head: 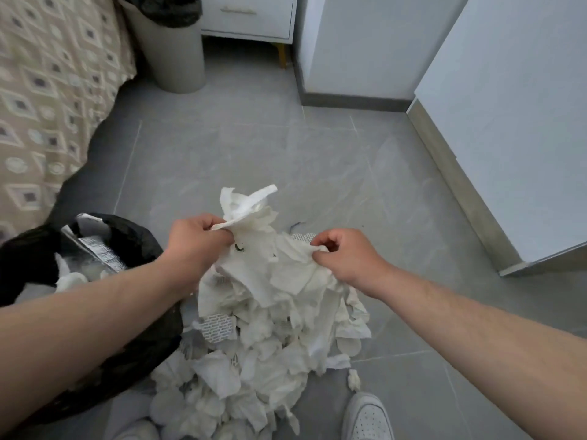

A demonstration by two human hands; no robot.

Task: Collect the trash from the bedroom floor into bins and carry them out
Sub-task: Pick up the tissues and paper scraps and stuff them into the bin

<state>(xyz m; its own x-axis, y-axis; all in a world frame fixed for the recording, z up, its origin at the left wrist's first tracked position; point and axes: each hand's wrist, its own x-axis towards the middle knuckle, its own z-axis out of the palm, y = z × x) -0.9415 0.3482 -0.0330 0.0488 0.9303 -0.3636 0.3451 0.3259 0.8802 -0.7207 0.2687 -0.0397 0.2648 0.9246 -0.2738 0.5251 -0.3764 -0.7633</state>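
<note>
A heap of crumpled white tissues and paper scraps (254, 360) lies on the grey tiled floor in front of me. Both hands lift a bunch of that paper (273, 268) above the heap. My left hand (197, 242) pinches its upper left part, and my right hand (346, 258) grips its right edge. A bin lined with a black bag (136, 246) stands at my lower left, partly behind my left forearm, with paper and printed scraps inside.
A second grey bin with a dark liner (174, 49) stands at the back beside the patterned bed cover (47, 100). A white nightstand (251, 17) and white wardrobe panels (508, 122) border the floor on the right. My white shoe (365, 417) is beside the heap.
</note>
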